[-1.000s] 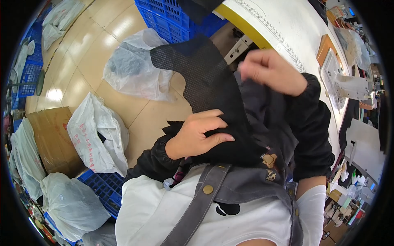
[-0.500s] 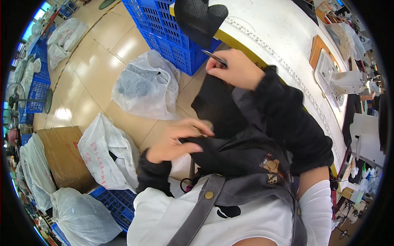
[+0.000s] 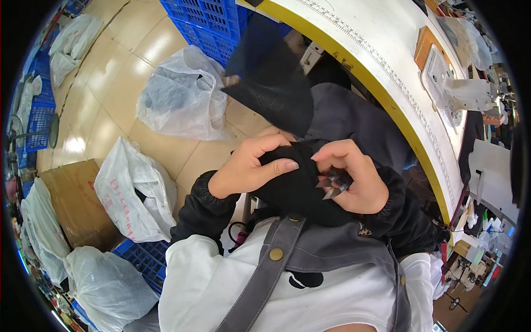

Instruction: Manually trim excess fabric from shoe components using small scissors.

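Observation:
My left hand (image 3: 246, 169) pinches a piece of black cloth (image 3: 290, 185) above my lap, thumb on top and fingers curled behind. A mesh-like black part (image 3: 271, 83) stretches up and away from it toward the blue crates. Close beside, my right hand (image 3: 359, 180) is closed around small metal thread snips (image 3: 331, 189), held within the palm with the blades pointing toward the cloth. The thumb and forefinger of that hand come near the cloth's right edge; whether they touch it I cannot tell.
A white table (image 3: 381, 52) with a yellow edge and printed ruler curves along my right, carrying a sewing machine (image 3: 467, 95). Blue crates (image 3: 207, 27) stand ahead. Plastic bags (image 3: 182, 97), a white sack (image 3: 135, 191) and a cardboard box (image 3: 80, 202) lie to the left.
My right hand has come down from beside the table edge to near my left hand, with the snips turned in it. My left hand has closed on the cloth, which has shifted.

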A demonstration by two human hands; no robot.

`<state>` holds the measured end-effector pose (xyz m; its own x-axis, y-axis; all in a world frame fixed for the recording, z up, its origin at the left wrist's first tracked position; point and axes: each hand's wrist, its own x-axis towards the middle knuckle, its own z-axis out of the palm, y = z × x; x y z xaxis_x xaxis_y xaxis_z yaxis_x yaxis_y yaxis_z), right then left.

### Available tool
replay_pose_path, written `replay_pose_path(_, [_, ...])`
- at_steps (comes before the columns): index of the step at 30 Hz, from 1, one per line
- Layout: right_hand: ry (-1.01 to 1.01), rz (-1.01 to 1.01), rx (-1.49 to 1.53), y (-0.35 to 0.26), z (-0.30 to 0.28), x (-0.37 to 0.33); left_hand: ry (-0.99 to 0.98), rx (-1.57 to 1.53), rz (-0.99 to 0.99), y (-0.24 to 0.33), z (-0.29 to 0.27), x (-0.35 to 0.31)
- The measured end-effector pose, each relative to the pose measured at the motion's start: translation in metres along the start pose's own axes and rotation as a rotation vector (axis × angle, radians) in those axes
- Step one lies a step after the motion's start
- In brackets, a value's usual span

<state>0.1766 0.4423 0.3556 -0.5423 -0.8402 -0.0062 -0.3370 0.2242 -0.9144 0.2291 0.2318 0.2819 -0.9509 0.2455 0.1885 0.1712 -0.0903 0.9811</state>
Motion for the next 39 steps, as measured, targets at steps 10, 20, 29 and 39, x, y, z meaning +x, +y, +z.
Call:
replay_pose_path(10, [0.061,-0.012,0.035,-0.002,0.005,-0.006,0.029,-0.006,-0.162,0.015,0.002,-0.003])
replay_pose_path(20, [-0.01,0.149,0.308,0.005,-0.006,0.001,-0.108,0.049,0.231,0.01,-0.003,-0.001])
replay_pose_path(29, [-0.325,0.406,0.447,0.02,-0.029,0.026,-0.189,0.01,0.342,0.012,-0.002,0.002])
replay_pose_path(39, [-0.268,0.3,0.324,0.006,-0.032,0.037,-0.159,0.032,0.336,0.008,-0.003,0.0])
